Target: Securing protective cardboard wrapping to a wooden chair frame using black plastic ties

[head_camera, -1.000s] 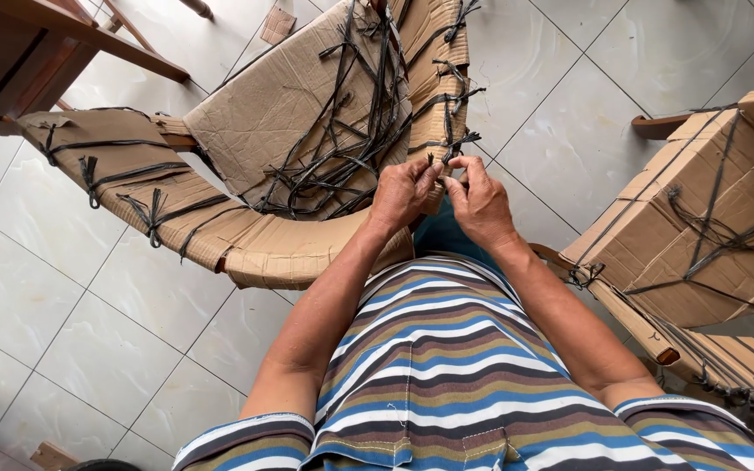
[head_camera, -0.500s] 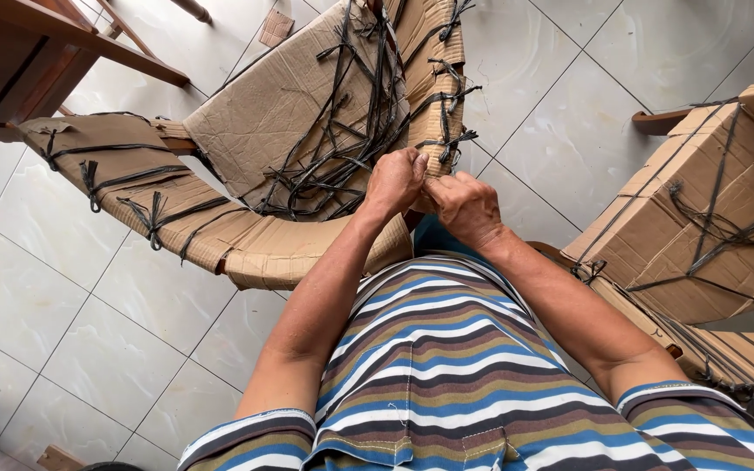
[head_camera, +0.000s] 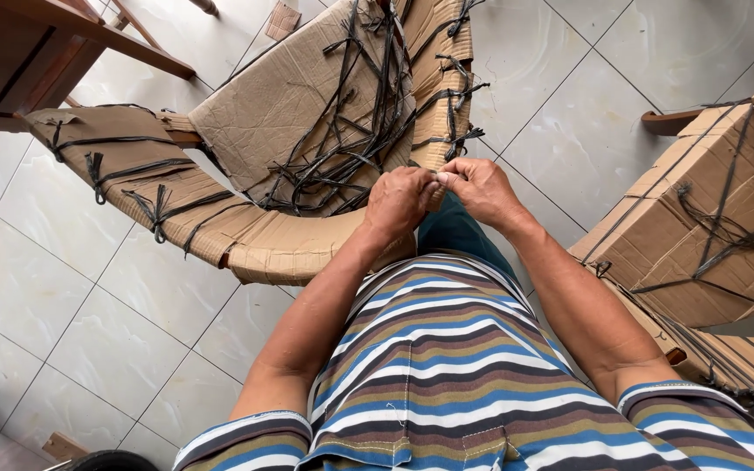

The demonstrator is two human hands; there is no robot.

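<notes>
**Hands close together on a strap at the chair's right arm**

Cardboard wraps a wooden chair [head_camera: 307, 131], its left armrest [head_camera: 146, 205] bound with knotted black straps, and more loose strapping [head_camera: 351, 148] lies tangled over the seat. The left hand [head_camera: 399, 202] is curled shut, pinching a thin strap end against the wrapped right arm [head_camera: 442, 96] of the chair. The right hand [head_camera: 482, 187] meets it, fingertips narrowed onto the same spot; what lies between them is too small to make out. Compared with a second ago both hands have shifted slightly rightward and drawn tighter together, which suggests a knot being worked. Further right stands another cardboard-wrapped piece [head_camera: 709, 218], strapped likewise.
</notes>
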